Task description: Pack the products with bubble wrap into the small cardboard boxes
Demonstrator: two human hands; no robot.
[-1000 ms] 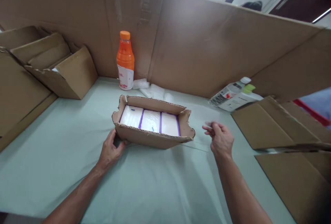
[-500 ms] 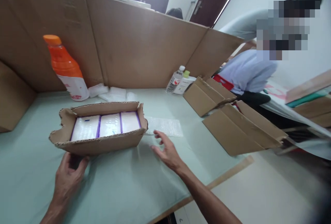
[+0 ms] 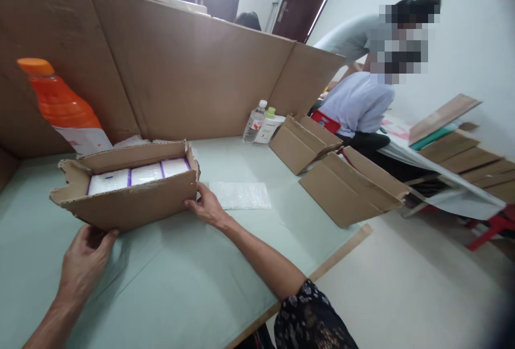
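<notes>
An open cardboard box (image 3: 137, 206) with ragged edges is at the left of the cloth-covered table. White packs (image 3: 145, 174) with purple edges stand in a row inside it. My left hand (image 3: 85, 255) grips the box's lower front edge near its left end, thumb at the front and some fingers hidden underneath. At the opposite end, my right hand (image 3: 207, 206) holds the right corner, its thumb against the front wall and fingers round the side. A flat clear bubble-wrap piece (image 3: 243, 196) lies just right of that hand.
A large orange bottle (image 3: 68, 104) stands behind the box. A tall cardboard partition (image 3: 201, 70) lines the back. Farther right are a water bottle (image 3: 253, 123), a white bottle (image 3: 267, 130) and two cardboard boxes (image 3: 295, 147). Two people (image 3: 358, 102) are beyond them.
My right hand has moved left from beside the box and taken hold of its right corner. The box's front wall now shows more. The whole view has shifted to the right.
</notes>
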